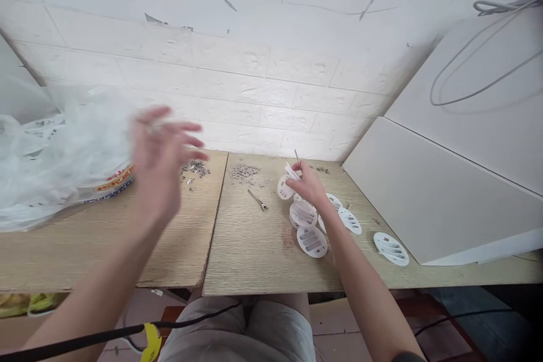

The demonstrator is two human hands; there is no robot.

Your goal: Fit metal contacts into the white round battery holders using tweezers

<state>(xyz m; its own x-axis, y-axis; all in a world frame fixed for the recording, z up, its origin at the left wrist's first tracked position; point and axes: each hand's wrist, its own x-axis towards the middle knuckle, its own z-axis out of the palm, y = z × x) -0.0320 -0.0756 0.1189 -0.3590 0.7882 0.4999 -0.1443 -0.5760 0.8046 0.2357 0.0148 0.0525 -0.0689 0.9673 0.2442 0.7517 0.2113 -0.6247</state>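
My left hand (pixel 163 144) is raised above the left part of the table beside a plastic bag (pixel 72 153). It is blurred by motion, with fingers spread and nothing visible in them. My right hand (pixel 309 184) is closed over the right part of the table. A thin pointed metal tool (pixel 297 156) sticks up from its fingers, and a tilted white plastic disc (pixel 292 171) shows at the thumb; I cannot tell if it is gripped too. Several round white slotted discs (pixel 312 242) lie below and beside this hand. A slim metal clip-like tool (pixel 258 200) rests to its left.
Piles of tiny metal pieces (pixel 244 173) lie near the wall, another pile (pixel 196 168) left of the table seam. A slotted disc (pixel 391 249) lies at the right, by a large white panel (pixel 394 181). A black cable (pixel 127 331) crosses the lower left.
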